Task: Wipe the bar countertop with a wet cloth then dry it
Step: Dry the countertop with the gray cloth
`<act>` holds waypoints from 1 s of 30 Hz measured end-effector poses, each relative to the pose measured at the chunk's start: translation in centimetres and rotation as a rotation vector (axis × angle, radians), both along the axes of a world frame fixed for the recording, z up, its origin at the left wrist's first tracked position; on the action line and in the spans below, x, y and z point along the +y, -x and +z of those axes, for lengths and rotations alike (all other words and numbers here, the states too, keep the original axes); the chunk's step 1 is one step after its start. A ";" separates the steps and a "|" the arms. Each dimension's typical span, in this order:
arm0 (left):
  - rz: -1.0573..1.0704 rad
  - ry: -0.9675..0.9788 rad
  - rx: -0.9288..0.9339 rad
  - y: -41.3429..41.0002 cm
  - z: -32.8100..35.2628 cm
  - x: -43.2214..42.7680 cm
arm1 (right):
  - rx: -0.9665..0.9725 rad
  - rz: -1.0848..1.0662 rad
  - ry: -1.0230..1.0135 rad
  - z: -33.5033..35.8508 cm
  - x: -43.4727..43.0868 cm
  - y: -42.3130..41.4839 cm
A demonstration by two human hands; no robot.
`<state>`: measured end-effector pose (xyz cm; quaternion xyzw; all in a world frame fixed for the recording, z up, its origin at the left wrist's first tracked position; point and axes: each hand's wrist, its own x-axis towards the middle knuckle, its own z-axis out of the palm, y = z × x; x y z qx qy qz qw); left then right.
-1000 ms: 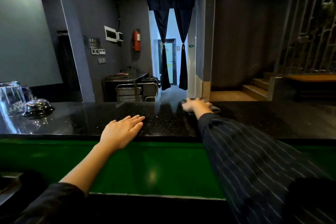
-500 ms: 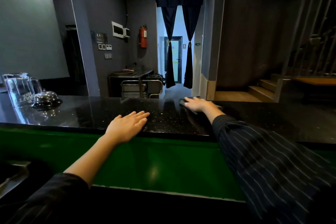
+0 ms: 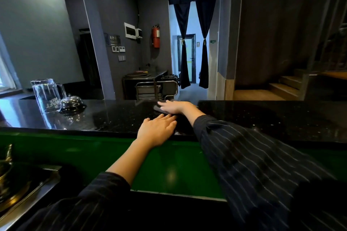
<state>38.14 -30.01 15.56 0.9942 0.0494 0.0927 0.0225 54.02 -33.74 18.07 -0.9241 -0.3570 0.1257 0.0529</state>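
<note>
Wiping hand: our right hand (image 3: 174, 107) presses the dark cloth (image 3: 157, 108), fingers (image 3: 165, 103) straight, well right of the bell (image 3: 72, 103).
Cloth: on the countertop (image 3: 262, 118), peeking out bell-side of those fingers.
Left hand (image 3: 156, 131): flat, empty, nearer us.
Next, we judge: sweep toward the bell.

I note grey walls (image 3: 37, 43), dark curtains (image 3: 183, 47) tied back at a bright doorway (image 3: 192, 20), a red fire extinguisher (image 3: 155, 36) mounted left of it, and wooden stairs (image 3: 281, 86) to my right.

right hand (image 3: 175, 107) | slid cloth (image 3: 157, 108) leftward | now just beyond left hand (image 3: 157, 131)
</note>
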 end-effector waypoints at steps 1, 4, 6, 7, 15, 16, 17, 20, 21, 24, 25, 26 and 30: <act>-0.008 -0.008 -0.014 0.0 -0.1 0.2 | 0.017 -0.024 -0.011 0.1 -0.7 0.0; -0.063 -0.063 -0.029 -0.1 -0.2 0.7 | 0.010 -0.178 -0.044 0.0 -3.4 -0.4; -0.116 0.072 0.004 -0.3 0.3 1.7 | -0.016 -0.295 -0.054 -0.8 -5.2 -1.4; -0.144 0.170 0.022 -0.2 0.8 2.5 | -0.037 -0.352 -0.053 -1.2 -6.0 -2.0; -0.158 0.056 0.042 4.3 0.3 17.7 | -0.120 -0.628 -0.036 -1.0 -7.0 1.3; -0.161 0.059 0.029 4.5 -0.1 18.1 | -0.130 -0.681 -0.020 -1.0 -6.0 1.5; -0.171 0.043 0.008 4.4 -0.3 18.1 | -0.136 -0.741 -0.004 -1.0 -4.9 1.8; -0.191 -0.010 -0.056 3.9 -0.4 17.7 | -0.177 -0.836 0.025 -0.8 -1.2 2.8; -0.192 -0.013 -0.080 3.8 -0.5 17.9 | -0.175 -0.830 0.017 -0.8 0.5 2.8; -0.215 0.018 -0.137 3.7 -0.7 18.4 | -0.192 -0.729 -0.014 -0.6 6.8 3.6; -0.228 0.036 -0.147 3.8 -0.7 18.4 | -0.200 -0.683 -0.028 -0.8 9.1 3.9; -0.232 0.078 -0.161 3.8 -0.7 18.4 | -0.195 -0.640 -0.036 -0.7 11.0 4.6; -0.120 0.586 -0.395 3.5 -0.4 19.3 | 0.002 -0.479 -0.214 -0.2 16.9 5.7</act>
